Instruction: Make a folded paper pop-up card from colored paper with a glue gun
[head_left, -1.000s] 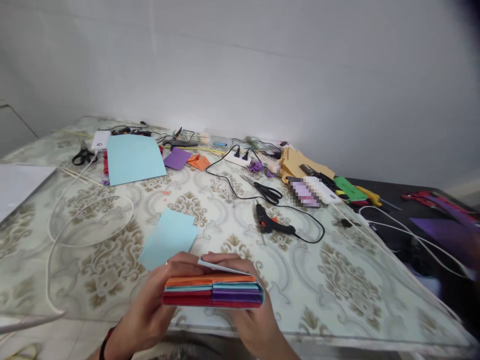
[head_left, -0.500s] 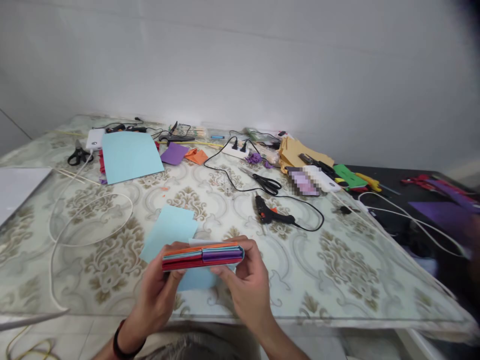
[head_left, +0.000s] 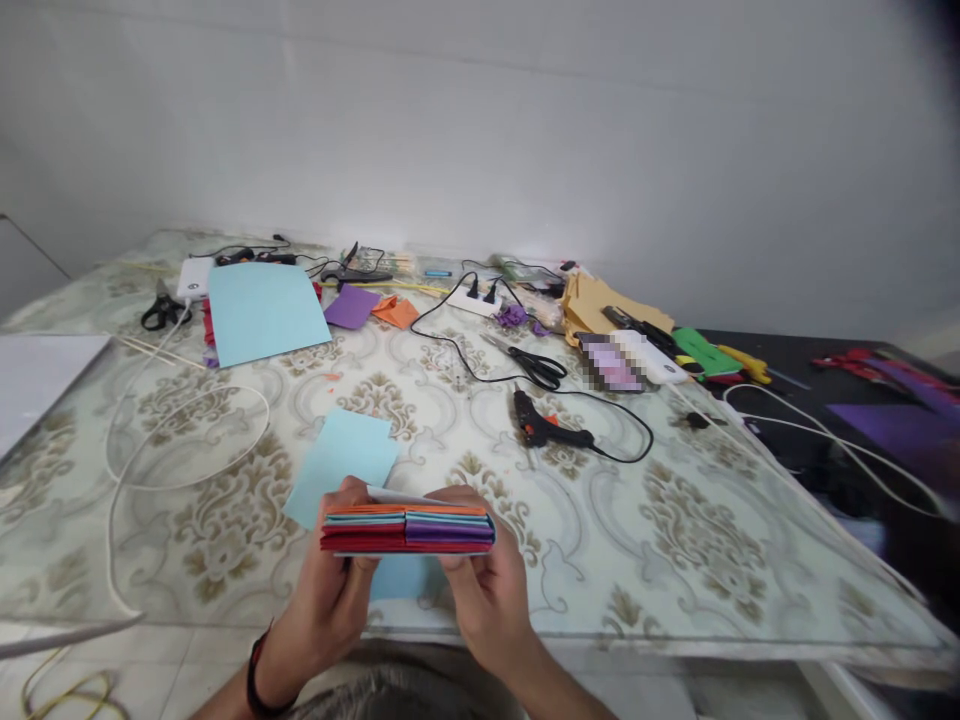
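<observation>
Both the left hand [head_left: 330, 600] and the right hand [head_left: 499, 600] are clamped on a layered paper stack [head_left: 450, 533], one at each end, with the thumbs underneath and the fingers over the far side. They hold it up above the near edge of the patterned tabletop [head_left: 570, 530], its layered edge facing the wearer. Orange runs along the top, pale blue lies below it, and red and purple sit side by side lower down, with a seam near the middle. Judging by these neat layers, much of the folding and gathering looks done; whether anything is glued cannot be told. A thin pale flap on top stands slightly raised, so that part seems not pressed flat. Loose blue pieces [head_left: 349, 450] lie just beyond the left hand, and another blue piece [head_left: 405, 577] shows beneath the stack. Farther back, a large blue sheet [head_left: 270, 315] and a purple sheet [head_left: 351, 307] lie outside the stack. The glue gun [head_left: 551, 432] and black-handled scissors [head_left: 540, 370] lie untouched.
</observation>
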